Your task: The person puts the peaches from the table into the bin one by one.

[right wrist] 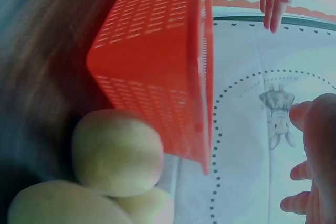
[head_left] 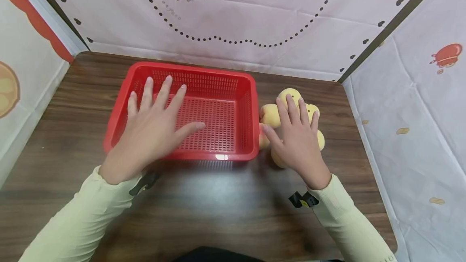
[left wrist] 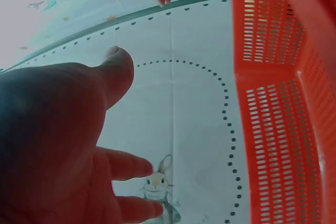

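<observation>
A red plastic basket (head_left: 218, 156) with slotted walls stands on the table, its inside bare. Over its left part hovers my left hand (head_left: 149, 132), palm down with fingers spread. To the right of the basket lies a group of several yellow peaches (head_left: 271, 115). My right hand (head_left: 300, 144) is spread above them and hides some; in the right wrist view it hangs apart from the nearest peach (right wrist: 118, 153). Neither hand holds anything. The left wrist view shows the left thumb and fingers (left wrist: 131, 166) beside the basket wall (left wrist: 278, 145), higher than its rim.
The brown wooden table (head_left: 218, 221) bears the basket and peaches. A white printed cloth wall (head_left: 255, 11) closes the back, with more cloth panels left and right. Dark bands sit on both wrists, the right wristband (head_left: 303, 200) showing clearly.
</observation>
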Tool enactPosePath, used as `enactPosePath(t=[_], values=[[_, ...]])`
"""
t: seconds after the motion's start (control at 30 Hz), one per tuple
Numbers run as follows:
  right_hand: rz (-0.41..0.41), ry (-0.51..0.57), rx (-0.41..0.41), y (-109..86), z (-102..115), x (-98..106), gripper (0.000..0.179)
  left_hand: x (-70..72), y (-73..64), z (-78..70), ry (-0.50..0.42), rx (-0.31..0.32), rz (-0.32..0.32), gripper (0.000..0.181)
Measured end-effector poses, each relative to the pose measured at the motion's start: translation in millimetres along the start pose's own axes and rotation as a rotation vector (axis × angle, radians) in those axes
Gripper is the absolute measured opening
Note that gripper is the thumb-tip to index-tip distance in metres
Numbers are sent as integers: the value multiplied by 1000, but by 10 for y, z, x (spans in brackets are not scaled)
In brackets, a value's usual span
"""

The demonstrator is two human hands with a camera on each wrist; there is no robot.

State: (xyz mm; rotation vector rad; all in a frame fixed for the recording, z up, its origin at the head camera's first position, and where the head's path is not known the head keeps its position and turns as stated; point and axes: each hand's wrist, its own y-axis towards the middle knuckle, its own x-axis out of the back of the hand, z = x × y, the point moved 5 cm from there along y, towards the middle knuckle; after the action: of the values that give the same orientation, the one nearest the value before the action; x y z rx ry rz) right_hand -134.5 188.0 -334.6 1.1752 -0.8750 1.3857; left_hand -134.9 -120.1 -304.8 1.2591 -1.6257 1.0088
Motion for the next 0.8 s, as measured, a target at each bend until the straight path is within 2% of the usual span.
enactPosePath(t=[0.17, 0.27, 0.43, 0.63, 0.8], values=[[14, -6, -7, -60, -115, -62, 81, -46, -84, 117, -8, 9, -27, 107], [26, -23, 4, -75, -154, -104, 80, -86, -154, 205, 10, -11, -31, 107], [43, -65, 18, -112, -205, -191, 78, -206, -289, 409, 36, -79, -29, 104], [43, -134, 36, -242, -296, -359, 74, -379, -477, 635, -3, -174, -25, 103], [41, -177, 52, -350, -361, -521, 69, -429, -561, 711, -22, -247, -85, 93]])
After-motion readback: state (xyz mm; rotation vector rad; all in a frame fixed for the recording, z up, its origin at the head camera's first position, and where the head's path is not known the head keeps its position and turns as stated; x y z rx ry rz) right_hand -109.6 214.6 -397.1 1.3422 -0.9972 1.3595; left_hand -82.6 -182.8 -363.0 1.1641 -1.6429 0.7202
